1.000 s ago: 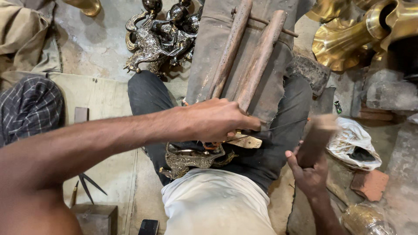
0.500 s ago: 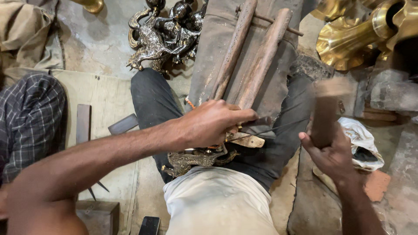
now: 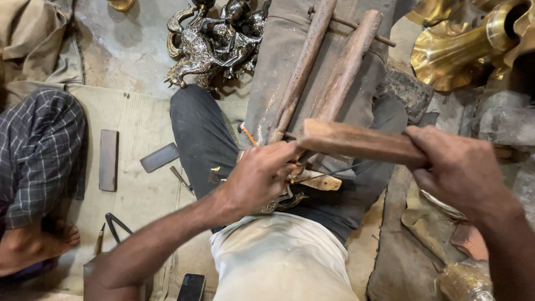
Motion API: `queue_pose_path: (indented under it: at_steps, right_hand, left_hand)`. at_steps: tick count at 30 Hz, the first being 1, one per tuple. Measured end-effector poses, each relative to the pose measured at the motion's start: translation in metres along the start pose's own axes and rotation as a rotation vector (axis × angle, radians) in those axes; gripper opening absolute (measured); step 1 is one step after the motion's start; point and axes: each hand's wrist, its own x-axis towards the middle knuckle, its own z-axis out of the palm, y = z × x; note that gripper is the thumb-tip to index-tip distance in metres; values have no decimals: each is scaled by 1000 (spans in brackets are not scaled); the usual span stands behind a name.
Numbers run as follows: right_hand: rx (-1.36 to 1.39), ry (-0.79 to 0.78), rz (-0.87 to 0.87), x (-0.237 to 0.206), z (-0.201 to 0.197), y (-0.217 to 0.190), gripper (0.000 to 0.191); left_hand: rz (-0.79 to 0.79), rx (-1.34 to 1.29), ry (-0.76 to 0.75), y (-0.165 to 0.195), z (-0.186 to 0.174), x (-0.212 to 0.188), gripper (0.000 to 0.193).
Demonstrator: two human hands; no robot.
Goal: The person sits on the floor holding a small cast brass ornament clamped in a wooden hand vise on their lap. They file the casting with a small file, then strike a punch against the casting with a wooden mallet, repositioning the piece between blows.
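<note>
My right hand (image 3: 460, 170) grips one end of a wooden block (image 3: 356, 142) used like a mallet, held level across the middle of the view. Its far end sits right over the fingers of my left hand (image 3: 262, 178). The left hand is closed on a thin tool, mostly hidden, pressed onto a small brass casting (image 3: 284, 200) that rests on my lap. A light wooden wedge (image 3: 317, 181) lies against the casting. Two long wooden bars (image 3: 323, 72) run away from my lap over a grey cloth (image 3: 278, 56).
A dark metal figurine (image 3: 214, 42) stands at the top centre. Shiny brass vessels (image 3: 468, 44) sit at the top right. Flat stones and small tools (image 3: 108, 159) lie on a mat to the left, beside another person's checked-cloth leg (image 3: 39, 156). A phone (image 3: 192, 287) lies by my hip.
My right hand has swung the wooden block from upright at the right side down and leftward to my left hand. The left hand has stayed on the casting.
</note>
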Motion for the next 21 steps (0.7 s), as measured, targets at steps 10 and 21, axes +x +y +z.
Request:
queue_pose_path:
  at_steps: [10, 21]
  right_hand:
    - [33, -76, 15, 13, -23, 1, 54]
    - [34, 6, 66, 9, -23, -5, 55]
  left_hand:
    - [5, -53, 148, -4, 15, -17, 32]
    - [-189, -408, 283, 0, 14, -14, 32]
